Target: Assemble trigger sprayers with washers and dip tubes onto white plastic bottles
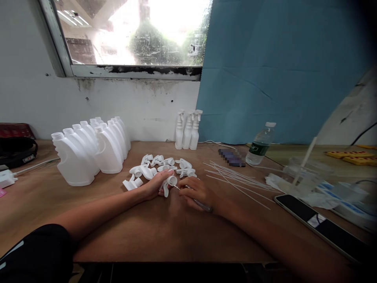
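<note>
Brown table below, left hand curls round spray head.

1 white spray head sits tilted in the left hand, round opening showing; 1 slim tool (grey-handled) points toward it from the right hand.
</note>
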Motion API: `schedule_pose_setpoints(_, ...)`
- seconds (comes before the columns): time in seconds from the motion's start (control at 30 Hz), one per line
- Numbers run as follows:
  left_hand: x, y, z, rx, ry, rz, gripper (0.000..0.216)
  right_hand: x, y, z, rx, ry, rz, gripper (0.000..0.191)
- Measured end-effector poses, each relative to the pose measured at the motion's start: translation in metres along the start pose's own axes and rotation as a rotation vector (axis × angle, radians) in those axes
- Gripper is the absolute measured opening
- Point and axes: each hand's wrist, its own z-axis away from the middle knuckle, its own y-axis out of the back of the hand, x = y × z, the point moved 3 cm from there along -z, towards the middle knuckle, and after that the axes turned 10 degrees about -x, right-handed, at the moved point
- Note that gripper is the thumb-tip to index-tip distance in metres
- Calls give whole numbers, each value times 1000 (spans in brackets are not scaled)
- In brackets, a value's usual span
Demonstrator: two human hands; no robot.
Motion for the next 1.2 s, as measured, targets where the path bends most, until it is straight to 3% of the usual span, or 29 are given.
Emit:
schedule_pose_setpoints(0.17, -3, -1, -1, -23, 13, -37, 41, 0, 11, 2, 24, -145, -105, 18)
schedule_pose_setpoints(0.27, -4, -1, -2, -34, -51, -47, 38, 1, 8, 4, 57, -234, -156, 18)
schedule_pose_setpoints(0.5, -1, -3, -1, -38, -145, -22, 36, 12, -2, 5, 219, -594, -471, 27)
schedule_pose_setpoints(0.77, 0, -1, -2, -9, -138, 40, 35, 11, 0, 2, 175, -555, -431, 24)
schedule_pose_setpoints(0.93, -2, 0, -2, -41, -134, 7, 33, 13, 0, 1, 204, -653, -609, 28)
schedule_pose_setpoints(1.03, -2, -1, -1, -26, -144, -4, 32, 10, 0, -1, 221, -652, -648, 26)
schedule_pose_setpoints(1.2, -1, -4, 0, -86, -109, -25, 31, 12, -1, 1, 254, -661, -898, 23)
